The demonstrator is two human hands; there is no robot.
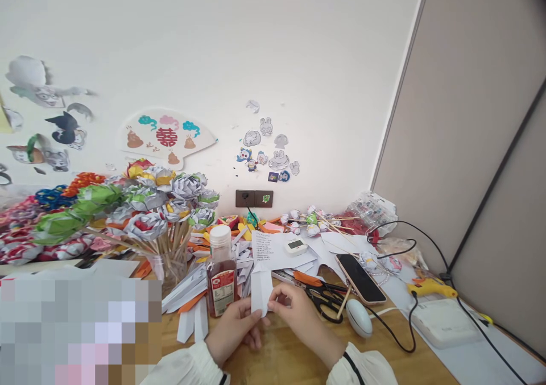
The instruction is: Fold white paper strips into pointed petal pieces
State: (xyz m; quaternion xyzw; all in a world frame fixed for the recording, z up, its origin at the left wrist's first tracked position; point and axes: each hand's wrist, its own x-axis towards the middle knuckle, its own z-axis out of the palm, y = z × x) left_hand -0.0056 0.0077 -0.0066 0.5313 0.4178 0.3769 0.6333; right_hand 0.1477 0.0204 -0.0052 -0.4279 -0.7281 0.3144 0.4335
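Between my two hands, above the front of the wooden table, is a narrow white paper strip (261,287) standing upright. My left hand (236,327) pinches its lower left edge, thumb in front. On the strip's lower right edge, my right hand (294,310) closes thumb and fingertips. A glass bottle (222,285) with a red label and white cap stands just left of the strip. Folded white paper strips (193,323) lie on the table by my left hand. Black-handled scissors (326,302) rest to the right of my right hand.
Paper flowers on sticks stand in a clear jar (168,271) at left. A phone (360,277), a white mouse (359,318) and a yellow glue gun (433,288) with its black cable lie at right. Behind are a written sheet (267,245) and a small white timer (296,247).
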